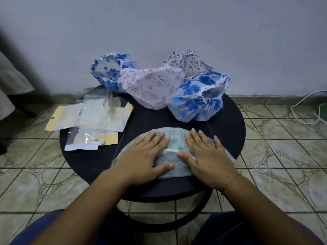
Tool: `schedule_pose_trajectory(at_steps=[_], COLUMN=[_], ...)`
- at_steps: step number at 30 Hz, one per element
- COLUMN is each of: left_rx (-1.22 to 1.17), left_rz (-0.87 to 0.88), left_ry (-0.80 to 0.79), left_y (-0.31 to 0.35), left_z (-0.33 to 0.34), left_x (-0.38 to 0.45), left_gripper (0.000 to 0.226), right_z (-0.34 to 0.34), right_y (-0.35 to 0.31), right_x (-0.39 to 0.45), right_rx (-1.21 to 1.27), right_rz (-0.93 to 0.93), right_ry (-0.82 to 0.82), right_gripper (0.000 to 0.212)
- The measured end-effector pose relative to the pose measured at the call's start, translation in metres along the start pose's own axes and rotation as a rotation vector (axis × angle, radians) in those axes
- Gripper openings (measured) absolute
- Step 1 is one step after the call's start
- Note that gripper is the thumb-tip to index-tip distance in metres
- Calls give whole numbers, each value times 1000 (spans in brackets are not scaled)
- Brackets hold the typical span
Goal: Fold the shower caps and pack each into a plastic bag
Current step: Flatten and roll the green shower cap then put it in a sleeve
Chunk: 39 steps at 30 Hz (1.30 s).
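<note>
A pale shower cap with green print [174, 138] lies flattened into a half-round shape near the front of the round black table [141, 117]. My left hand [146, 154] presses flat on its left part, fingers straight. My right hand [207, 152] presses flat on its right part, thumb pointing inward. Several clear plastic bags [95, 117] with yellow card backing lie at the table's left. At the back sit a pink-print cap [152, 87], a blue-flower cap [198, 101], another blue-flower cap [108, 71] and a dark-print cap [189, 63].
The grey wall [177, 23] rises right behind the table. Patterned floor tiles [283, 156] surround it. A white cable [307, 106] trails on the floor at the far right. Cloth and a dark furniture leg [21, 106] stand at the far left.
</note>
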<state>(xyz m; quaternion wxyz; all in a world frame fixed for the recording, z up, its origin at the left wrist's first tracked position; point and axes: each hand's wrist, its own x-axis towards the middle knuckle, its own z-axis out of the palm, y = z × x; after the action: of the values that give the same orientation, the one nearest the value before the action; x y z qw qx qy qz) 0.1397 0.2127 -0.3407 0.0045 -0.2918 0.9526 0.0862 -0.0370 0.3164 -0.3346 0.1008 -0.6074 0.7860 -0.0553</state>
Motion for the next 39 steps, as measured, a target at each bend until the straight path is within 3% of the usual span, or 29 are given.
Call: schedule_pose_trajectory(at_steps=[6,10,18,21,23,28,34,39], left_rx=[10,7,-19,-152,-181,-46,8,3], left_rz=[-51,-44,-75,-95,-139,-260,-310,-294], left_ry=[-73,-82,-117,-55,5,95,178,255], left_y=[-2,-9,-16,-13,-13,-13,-19,-22], left_z=[-2,-3,-5,-7,-10,-14,-19,-15], left_x=[-1,-6,-19,-25,-31,-57,-83,-88], left_gripper=[88,104,97,77,84,90,84,70], right_z=[-5,-11,-9,-6,-7,-13,-9,-2], right_y=[5,21,33,34,32,17,-17,-29], right_x=[1,1,-4,-6,-5,-2,14,31], right_rx=[16,29,56,91,151,104,235,349], right_rz=[10,45,67,50,65,54,18,-35], right_ry=[-93,-127,-93,11,122,440,203,79], right_gripper=[91,90,81,61,59,23,54,58])
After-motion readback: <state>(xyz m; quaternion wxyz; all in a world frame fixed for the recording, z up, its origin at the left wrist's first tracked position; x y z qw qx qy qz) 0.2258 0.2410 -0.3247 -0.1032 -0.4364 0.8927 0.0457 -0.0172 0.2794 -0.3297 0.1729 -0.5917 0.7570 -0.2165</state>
